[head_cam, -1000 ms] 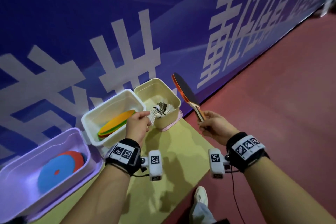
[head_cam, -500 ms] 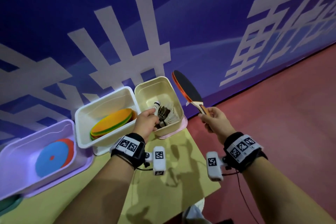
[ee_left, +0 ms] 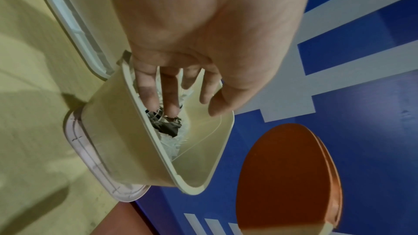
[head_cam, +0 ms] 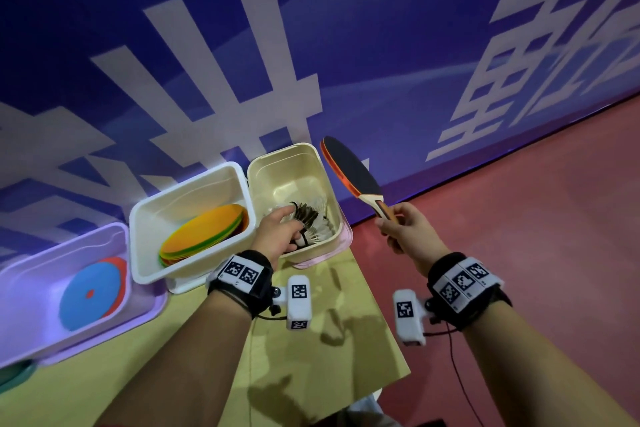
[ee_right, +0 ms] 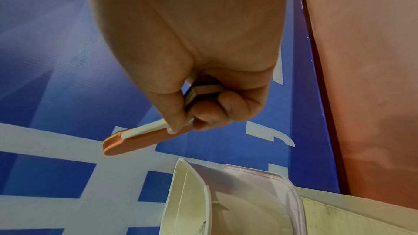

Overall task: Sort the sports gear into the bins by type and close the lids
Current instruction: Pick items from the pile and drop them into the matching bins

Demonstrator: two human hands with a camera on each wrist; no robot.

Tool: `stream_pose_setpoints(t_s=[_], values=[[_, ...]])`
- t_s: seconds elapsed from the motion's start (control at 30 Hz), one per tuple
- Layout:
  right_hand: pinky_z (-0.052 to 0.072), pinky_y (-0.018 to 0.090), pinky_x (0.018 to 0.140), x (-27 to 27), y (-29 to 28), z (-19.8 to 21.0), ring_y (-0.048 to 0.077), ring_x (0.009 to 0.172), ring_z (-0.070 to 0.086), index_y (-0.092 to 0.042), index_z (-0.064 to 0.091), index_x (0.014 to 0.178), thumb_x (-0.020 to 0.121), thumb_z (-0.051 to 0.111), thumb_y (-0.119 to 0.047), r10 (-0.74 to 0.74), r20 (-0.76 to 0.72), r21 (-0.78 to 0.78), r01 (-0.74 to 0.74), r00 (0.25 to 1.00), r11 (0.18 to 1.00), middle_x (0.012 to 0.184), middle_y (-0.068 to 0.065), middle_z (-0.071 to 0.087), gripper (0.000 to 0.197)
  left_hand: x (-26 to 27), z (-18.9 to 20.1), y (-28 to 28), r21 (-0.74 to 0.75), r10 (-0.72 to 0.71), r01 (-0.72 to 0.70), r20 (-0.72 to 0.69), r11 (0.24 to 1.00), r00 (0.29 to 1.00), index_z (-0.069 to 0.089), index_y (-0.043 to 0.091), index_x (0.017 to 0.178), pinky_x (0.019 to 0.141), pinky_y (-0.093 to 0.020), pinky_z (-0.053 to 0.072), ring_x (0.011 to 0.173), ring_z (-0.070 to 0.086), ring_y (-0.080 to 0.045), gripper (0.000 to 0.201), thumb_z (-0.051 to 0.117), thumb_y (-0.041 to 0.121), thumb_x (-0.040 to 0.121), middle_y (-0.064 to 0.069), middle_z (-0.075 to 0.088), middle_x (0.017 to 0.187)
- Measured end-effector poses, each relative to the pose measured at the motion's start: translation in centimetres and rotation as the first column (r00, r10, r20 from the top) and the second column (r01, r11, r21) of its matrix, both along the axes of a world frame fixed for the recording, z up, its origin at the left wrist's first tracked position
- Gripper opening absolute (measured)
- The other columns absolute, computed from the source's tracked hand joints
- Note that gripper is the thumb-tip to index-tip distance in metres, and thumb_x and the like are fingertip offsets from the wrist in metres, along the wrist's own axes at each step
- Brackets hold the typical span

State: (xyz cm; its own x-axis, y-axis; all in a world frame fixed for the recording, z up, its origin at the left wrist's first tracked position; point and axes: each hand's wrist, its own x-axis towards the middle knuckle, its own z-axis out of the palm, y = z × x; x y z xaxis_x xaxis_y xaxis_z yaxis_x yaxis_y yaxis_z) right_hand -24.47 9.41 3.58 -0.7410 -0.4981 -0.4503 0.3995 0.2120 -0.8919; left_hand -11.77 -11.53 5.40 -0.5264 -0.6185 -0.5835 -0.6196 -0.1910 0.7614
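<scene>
Paddle (head_cam: pixel 351 170) gripped by R hand (head_cam: pixel 408 230), just right of cream bin (head_cam: pixel 323 163), blade tilted up-left; L hand (head_cam: pixel 278 234) inside bin, fingers (ee_left: pixel 168 96) loosely extended on shuttlecocks (head_cam: pixel 311 222), apparently released.

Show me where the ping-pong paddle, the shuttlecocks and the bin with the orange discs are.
ping-pong paddle (head_cam: pixel 349 166): head view, on its black rubber face.
shuttlecocks (head_cam: pixel 311 218): head view, on the dark feathers in the beige bin.
white bin (head_cam: pixel 180 194): head view, on its bare inner wall.
</scene>
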Motion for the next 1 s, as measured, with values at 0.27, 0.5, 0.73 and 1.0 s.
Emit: stream_pose_setpoints(t_s=[0.27,0.5,0.73,1.0], values=[[0.033,0.023,0.043,1.5,-1.4,2.2,0.013,0.046,0.040,-0.014,0.048,0.086,0.089,0.066,-0.007,0.056,-0.043,-0.017,-0.057,0.997,0.998,0.066,0.004,0.049,0.020,2.4,1.8,-0.2,-0.015,0.036,-0.037,-0.070,0.999,0.997,0.061,0.016,0.122,0.066,-0.034,0.049,0.079,0.058,-0.019,0.038,0.056,0.004,0.087,-0.007,0.063,0.086],[0.034,0.021,0.043,6.5,-5.3,6.4,0.003,0.042,0.043,-0.013,0.048,0.092,0.089,0.067,-0.008,0.164,-0.189,-0.025,-0.172,0.968,0.985,0.066,-0.001,0.053,0.019,8.5,6.3,-1.9,-0.058,0.121,-0.137,-0.216,0.989,0.969,0.062,0.015,0.116,0.065,-0.029,0.051,0.085,0.065,-0.019,0.027,0.057,0.007,0.091,-0.006,0.069,0.098],[0.036,0.022,0.045,19.4,-11.8,10.2,0.007,0.046,0.044,-0.014,0.050,0.090,0.088,0.069,-0.011,0.362,-0.363,0.008,-0.386,0.859,0.923,0.067,-0.001,0.053,0.019,24.1,10.3,-5.6,-0.050,0.302,-0.341,-0.358,0.939,0.884,0.058,0.015,0.125,0.066,-0.031,0.048,0.089,0.062,-0.023,0.040,0.059,0.010,0.085,-0.006,0.066,0.107],[0.038,0.022,0.048,41.1,-20.1,11.5,0.011,0.057,0.045,-0.008,0.050,0.096,0.087,0.069,-0.009,0.574,-0.429,0.041,-0.621,0.697,0.783,0.075,-0.002,0.053,0.021,49.0,13.1,-7.6,-0.024,0.497,-0.572,-0.466,0.820,0.732,0.043,0.017,0.138,0.067,-0.032,0.049,0.090,0.064,-0.023,0.062,0.063,0.014,0.080,-0.004,0.060,0.122]])
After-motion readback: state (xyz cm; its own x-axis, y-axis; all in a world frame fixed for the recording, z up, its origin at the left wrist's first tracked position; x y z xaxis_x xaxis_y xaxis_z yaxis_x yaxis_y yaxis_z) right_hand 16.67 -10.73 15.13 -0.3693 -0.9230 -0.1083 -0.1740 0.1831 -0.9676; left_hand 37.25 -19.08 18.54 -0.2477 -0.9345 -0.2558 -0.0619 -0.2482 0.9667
